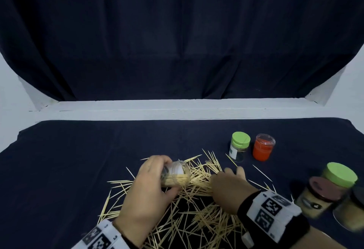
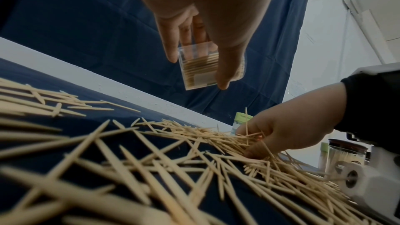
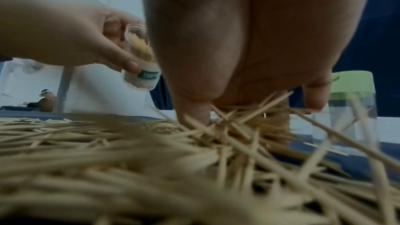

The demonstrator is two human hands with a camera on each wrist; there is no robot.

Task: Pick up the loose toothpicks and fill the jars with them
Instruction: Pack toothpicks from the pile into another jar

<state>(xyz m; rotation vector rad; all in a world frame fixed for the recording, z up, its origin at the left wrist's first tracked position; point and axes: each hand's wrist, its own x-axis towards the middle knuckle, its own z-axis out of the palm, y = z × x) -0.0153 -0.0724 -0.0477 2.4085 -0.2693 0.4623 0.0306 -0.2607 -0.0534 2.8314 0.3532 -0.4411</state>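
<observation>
Toothpicks [image 1: 197, 209] lie scattered in a loose heap on the dark blue cloth [image 1: 78, 160] at the near middle of the table, under and between both hands. A clear jar [image 1: 175, 174], partly filled with toothpicks and without a lid, is gripped by the left hand [image 1: 149, 187], fingers and thumb curled round its wall; it is held tilted above the heap, its open mouth turned toward the right hand [image 1: 226, 189]. The right hand is lowered into the heap just beside the jar mouth, its fingers [image 3: 192, 109] curled down among a bunch of toothpicks. A green-lidded jar [image 1: 239, 146] and a red jar [image 1: 263, 147] stand upright side by side farther back to the right, apart from the heap. Three more lidded jars [image 1: 325, 195], seen blurred, are clustered at the right edge, near the right wrist.
</observation>
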